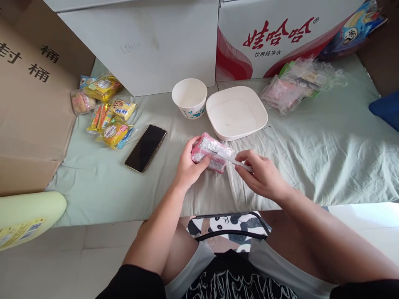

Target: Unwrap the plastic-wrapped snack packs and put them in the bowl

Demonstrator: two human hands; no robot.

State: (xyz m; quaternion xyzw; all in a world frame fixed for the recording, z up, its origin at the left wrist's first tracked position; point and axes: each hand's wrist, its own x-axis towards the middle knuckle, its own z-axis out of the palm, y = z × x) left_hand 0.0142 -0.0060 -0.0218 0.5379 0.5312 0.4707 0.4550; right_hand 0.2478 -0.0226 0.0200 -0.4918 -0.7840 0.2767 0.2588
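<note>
My left hand [190, 168] is wrapped round a small pink-edged package [214, 144] in shiny clear plastic, with the thumb along its near side. A slim knife with a white handle [230, 158] is gripped in my right hand [263, 174]. Its tip lies over the top of the package; whether it has cut the wrapping I cannot tell. Just beyond the package stands a shallow white square bowl [238, 131]. A deeper white cup [192, 112] with a teal pattern stands to the left of that bowl.
A dark phone [146, 148] lies on the green cloth [168, 182], left of my hands. Several wrapped snacks [114, 131] are grouped farther left. Crumpled plastic wrappers [286, 91] lie at the right. White cartons [174, 45] line the back, and a brown box [34, 104] stands at the left.
</note>
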